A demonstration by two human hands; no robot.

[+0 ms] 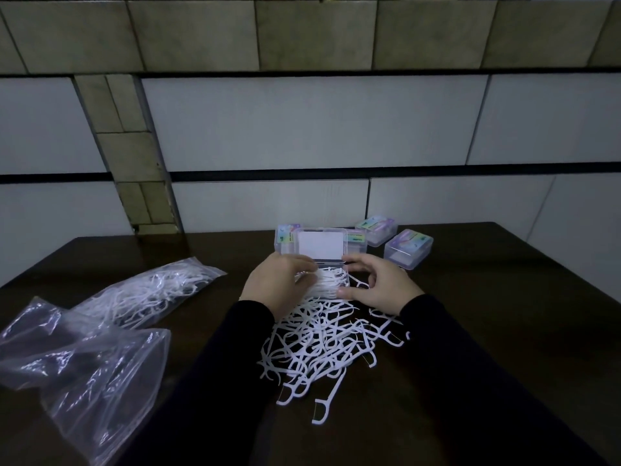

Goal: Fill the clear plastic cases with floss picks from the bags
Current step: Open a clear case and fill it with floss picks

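An open clear plastic case (321, 245) stands at the table's middle, its lid raised, its base packed with white floss picks (331, 280). My left hand (277, 284) lies over the left side of that stack, fingers curled onto the picks. My right hand (381, 285) holds the case's right end, thumb at the front edge and fingers bent over the rim. A loose heap of floss picks (322, 348) spreads on the table between my forearms. A clear bag with picks inside (151, 290) lies at the left.
Two closed cases (376, 228) (408, 247) with colourful labels sit behind and right of the open one; another case (285, 235) stands behind it. An emptied crumpled bag (87, 371) lies front left. A tiled wall (302, 129) rises right behind the dark wooden table (504, 297).
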